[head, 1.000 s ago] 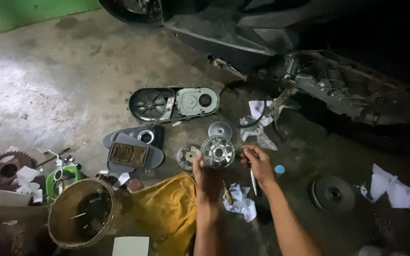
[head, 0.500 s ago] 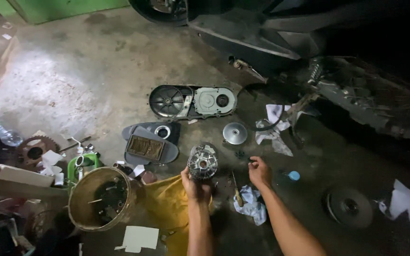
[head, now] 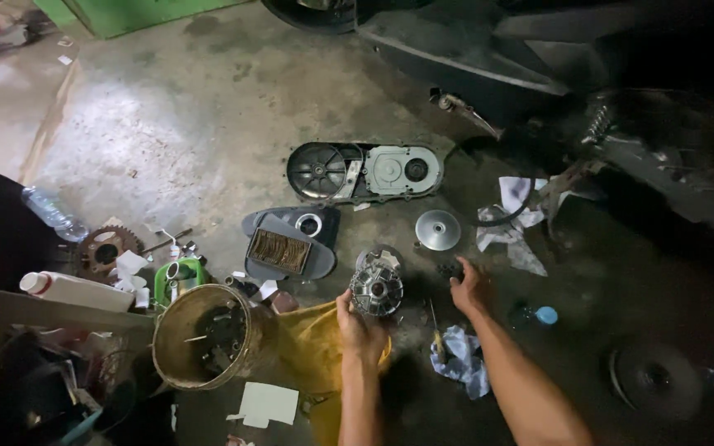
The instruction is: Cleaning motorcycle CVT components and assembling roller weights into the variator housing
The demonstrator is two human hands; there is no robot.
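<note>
On the concrete floor, the left hand is now gripping the round metal pulley it has lifted clear, fingers closed around its lower rim. The right hand, loosely open, has shifted toward three o'clock, reaching small dark parts below the metal disc.

clear plastic bottle lying far left on the floor | white bottle with red cap on its side, left | small blue-capped container near right
</note>
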